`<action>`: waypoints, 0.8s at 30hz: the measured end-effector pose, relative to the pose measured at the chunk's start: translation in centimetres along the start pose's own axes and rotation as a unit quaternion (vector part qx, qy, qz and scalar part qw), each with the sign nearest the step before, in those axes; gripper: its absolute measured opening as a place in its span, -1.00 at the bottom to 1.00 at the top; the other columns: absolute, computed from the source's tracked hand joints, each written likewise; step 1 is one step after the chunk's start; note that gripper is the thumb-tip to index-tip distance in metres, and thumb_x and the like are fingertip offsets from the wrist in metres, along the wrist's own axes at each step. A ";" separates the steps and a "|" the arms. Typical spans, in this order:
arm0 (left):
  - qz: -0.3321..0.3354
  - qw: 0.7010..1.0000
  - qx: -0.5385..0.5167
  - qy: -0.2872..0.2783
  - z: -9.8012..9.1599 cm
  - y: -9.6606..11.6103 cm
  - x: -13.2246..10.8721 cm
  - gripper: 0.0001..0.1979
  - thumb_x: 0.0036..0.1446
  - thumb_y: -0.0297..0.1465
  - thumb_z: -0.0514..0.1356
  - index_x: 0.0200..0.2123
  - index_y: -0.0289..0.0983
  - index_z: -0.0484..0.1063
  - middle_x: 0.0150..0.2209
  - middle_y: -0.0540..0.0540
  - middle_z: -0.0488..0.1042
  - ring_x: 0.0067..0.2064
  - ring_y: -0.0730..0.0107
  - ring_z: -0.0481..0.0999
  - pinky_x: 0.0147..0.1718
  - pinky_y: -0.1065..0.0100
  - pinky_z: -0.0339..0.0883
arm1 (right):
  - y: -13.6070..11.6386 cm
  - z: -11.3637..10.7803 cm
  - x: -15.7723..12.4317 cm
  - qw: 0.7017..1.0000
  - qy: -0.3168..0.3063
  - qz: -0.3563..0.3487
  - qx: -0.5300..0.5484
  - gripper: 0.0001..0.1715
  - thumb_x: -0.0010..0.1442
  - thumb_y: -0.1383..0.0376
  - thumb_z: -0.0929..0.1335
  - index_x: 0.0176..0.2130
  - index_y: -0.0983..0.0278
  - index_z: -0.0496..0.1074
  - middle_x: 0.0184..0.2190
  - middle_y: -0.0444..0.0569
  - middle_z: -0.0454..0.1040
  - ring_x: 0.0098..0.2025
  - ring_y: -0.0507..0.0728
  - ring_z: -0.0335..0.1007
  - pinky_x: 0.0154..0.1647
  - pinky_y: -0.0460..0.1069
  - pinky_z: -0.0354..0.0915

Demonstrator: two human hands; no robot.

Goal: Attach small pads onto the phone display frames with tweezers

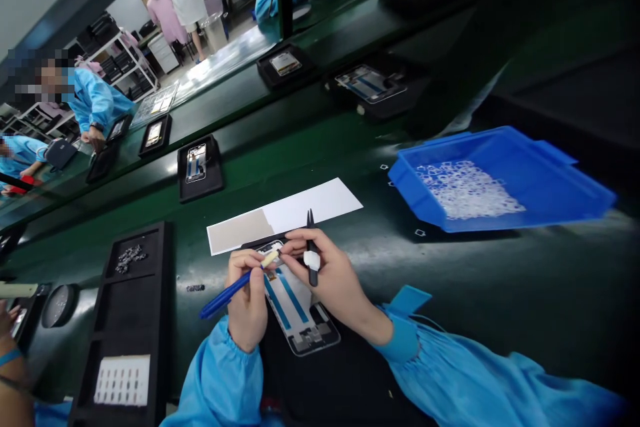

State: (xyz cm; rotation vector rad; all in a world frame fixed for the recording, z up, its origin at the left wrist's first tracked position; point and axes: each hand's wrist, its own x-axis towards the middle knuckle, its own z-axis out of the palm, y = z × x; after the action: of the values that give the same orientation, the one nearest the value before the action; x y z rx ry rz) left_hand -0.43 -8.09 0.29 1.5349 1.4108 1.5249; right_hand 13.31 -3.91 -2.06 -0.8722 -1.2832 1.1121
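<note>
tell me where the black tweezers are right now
In the head view, the black tweezers are just below centre, held in the right hand, tips against the white strip behind, with the phone housing to their lower left.

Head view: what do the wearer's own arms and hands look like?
The left hand and right hand are ungloved. Both sleeves are bright blue, gathered at the wrists; a flat blue tab sticks out by the right cuff.
</note>
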 end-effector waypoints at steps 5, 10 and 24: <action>0.025 0.999 0.041 0.005 0.0 -0.7 -0.2 -0.76 0.37 -0.24 0.06 -0.29 -0.26 0.34 -0.22 -0.14 0.42 -0.18 0.28 0.48 -0.16 0.27 0.40 | -0.1 0.0 0.0 1.000 0.005 0.001 -0.025 -0.75 0.23 0.23 0.35 -0.09 0.24 0.34 -0.33 -0.05 0.48 -0.28 0.16 0.46 -0.24 0.01 0.41; -0.025 0.999 -0.002 0.040 0.3 -0.2 0.3 -0.68 0.31 -0.12 0.13 -0.33 -0.27 0.33 -0.29 -0.10 0.43 -0.30 0.35 0.50 -0.26 0.34 0.43 | -0.5 -0.2 0.2 1.000 -0.011 0.004 -0.009 -0.74 0.22 0.22 0.34 -0.11 0.25 0.29 -0.35 -0.06 0.44 -0.34 0.14 0.42 -0.30 -0.01 0.38; -0.306 0.895 -0.312 0.091 0.3 -0.6 1.9 -0.57 0.00 -0.15 0.42 -0.29 -0.29 0.31 -0.38 0.01 0.46 -0.46 0.54 0.48 -0.47 0.52 0.40 | -3.3 -7.5 3.4 0.953 0.155 -0.114 -0.235 -0.80 0.23 0.20 0.31 -0.14 0.19 0.27 -0.31 0.01 0.40 -0.28 0.22 0.40 -0.23 0.09 0.34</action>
State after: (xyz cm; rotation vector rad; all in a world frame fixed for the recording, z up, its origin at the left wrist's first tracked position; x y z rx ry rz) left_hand -0.69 -6.10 0.38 0.5036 1.1649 1.5130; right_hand 20.99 -0.87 1.14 -1.1637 -1.3592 0.4640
